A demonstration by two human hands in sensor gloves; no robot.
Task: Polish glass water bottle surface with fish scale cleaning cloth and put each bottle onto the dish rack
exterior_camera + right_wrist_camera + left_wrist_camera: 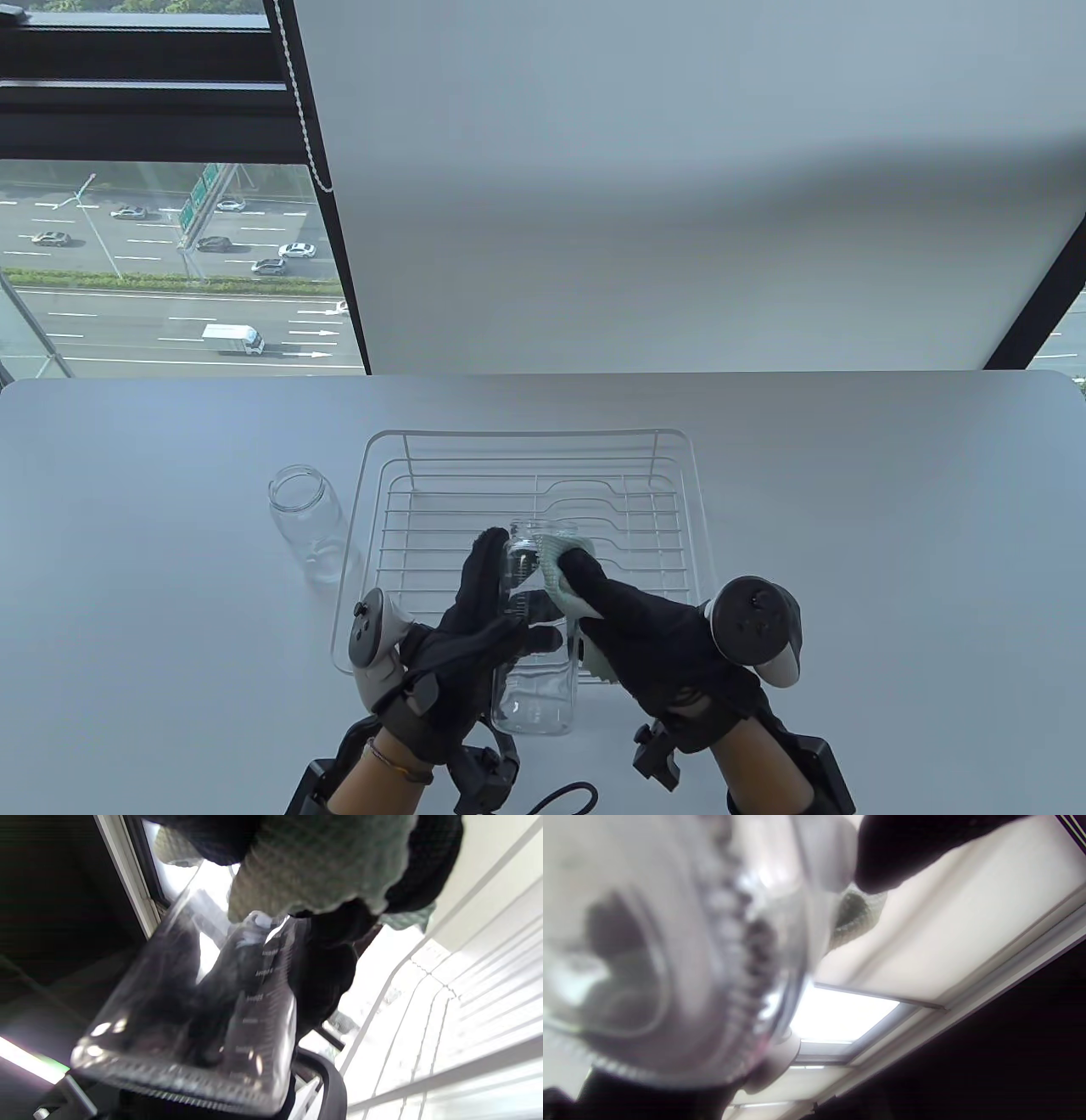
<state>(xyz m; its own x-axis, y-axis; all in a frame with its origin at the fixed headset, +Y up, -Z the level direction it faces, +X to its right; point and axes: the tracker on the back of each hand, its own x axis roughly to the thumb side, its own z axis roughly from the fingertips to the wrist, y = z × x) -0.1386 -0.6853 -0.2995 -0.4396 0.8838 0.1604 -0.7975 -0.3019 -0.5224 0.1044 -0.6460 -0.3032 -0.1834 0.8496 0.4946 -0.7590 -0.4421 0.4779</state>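
- Over the rack's (pixel 679 475) six o'clock edge, the left hand (pixel 462 645) has its grip clamped round a clear bottle (pixel 534 679), held tilted.
- Right hand (pixel 653 637), grip clamped on a green cloth (pixel 556 569), presses it against the bottle's neck.
- At the rack's nine o'clock, a second bottle (pixel 305 522) stands on the surface (pixel 848 552).

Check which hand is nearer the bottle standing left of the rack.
Left. The left hand, gripping the held bottle, sits just right of the standing bottle. The right hand, with the cloth, is farther right.
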